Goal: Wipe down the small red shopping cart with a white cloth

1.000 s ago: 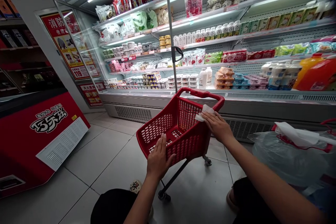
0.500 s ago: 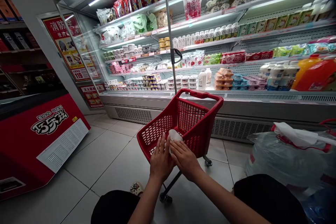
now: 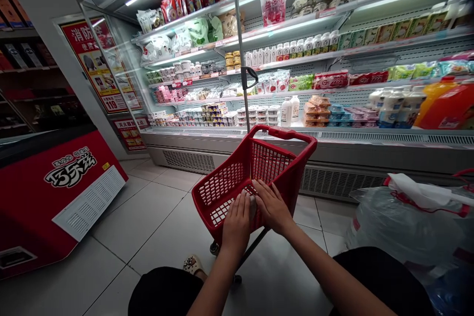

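A red shopping cart (image 3: 222, 190) with a lattice plastic basket stands before me, its near rim under my hands. Over this rim lies my left hand (image 3: 237, 219), fingers straight and together, pressing on a crumpled white cloth (image 3: 253, 204). Most of the cloth is hidden, with just a small part showing between the hands. My right hand (image 3: 272, 207) rests on the rim right beside the cloth, its fingers stretched out and slightly apart. The cart's handle (image 3: 283, 133) is at the far side.
Behind the cart runs a lit refrigerated shelf (image 3: 207, 133) stocked with dairy and drinks. A red chest freezer (image 3: 44, 207) stands at the left. Wrapped water bottles (image 3: 403, 222) are on the floor at the right. My knees (image 3: 166, 291) frame the cart.
Both hands have shifted right along the basket rim. The right hand has slid up and away from the left, its fingers spreading. Less of the cloth shows, and the cart's wheels have swung round.
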Tool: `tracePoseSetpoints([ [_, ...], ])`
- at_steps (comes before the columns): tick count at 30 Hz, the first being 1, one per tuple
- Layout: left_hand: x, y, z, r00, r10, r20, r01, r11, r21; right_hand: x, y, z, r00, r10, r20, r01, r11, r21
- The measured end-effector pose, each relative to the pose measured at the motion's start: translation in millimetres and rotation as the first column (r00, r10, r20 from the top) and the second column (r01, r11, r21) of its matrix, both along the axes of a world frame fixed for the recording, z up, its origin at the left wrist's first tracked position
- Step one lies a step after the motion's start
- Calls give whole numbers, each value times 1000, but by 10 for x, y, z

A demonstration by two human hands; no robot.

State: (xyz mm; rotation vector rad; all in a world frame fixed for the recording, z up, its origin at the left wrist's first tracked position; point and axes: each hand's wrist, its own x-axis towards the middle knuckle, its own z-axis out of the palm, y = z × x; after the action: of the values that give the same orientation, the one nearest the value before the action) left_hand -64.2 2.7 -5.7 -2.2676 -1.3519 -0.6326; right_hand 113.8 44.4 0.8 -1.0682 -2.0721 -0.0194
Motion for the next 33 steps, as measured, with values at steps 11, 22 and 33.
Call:
tracePoseSetpoints([
  [11,-952,-399,11,980,-121,-157,110,991,-76,376,269,-42,982,57,178,-58,998,-3],
  [22,-1778,37,164,946,-146,-289,127,988,-86,532,498,-10,963,160,217,-155,987,-40],
  [33,-1155,-74,-140,1000,30,-3,-30,999,-15,622,489,108,957,-69,281,103,989,-110],
])
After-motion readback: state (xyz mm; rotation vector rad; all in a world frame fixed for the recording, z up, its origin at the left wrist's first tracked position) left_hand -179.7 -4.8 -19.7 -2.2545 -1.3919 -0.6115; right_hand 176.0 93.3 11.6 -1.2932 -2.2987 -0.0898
